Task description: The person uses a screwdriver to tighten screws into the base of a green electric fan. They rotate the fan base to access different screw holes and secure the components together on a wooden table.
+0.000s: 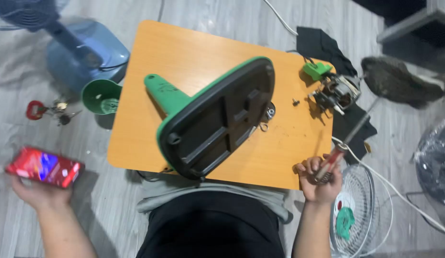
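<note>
Our left hand (38, 191) holds a red phone (44, 166) out over the floor, fingers curled under it. Our right hand (319, 179) grips a screwdriver (344, 143) at the table (194, 52) edge, near the overturned green fan base (215, 117).

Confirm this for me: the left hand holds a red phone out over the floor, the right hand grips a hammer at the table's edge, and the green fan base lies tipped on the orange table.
Not quite. The head view shows the right hand gripping a screwdriver, not a hammer. The rest stands: the left hand holds the red phone over the floor, and the green fan base lies tipped on the orange table.
</note>
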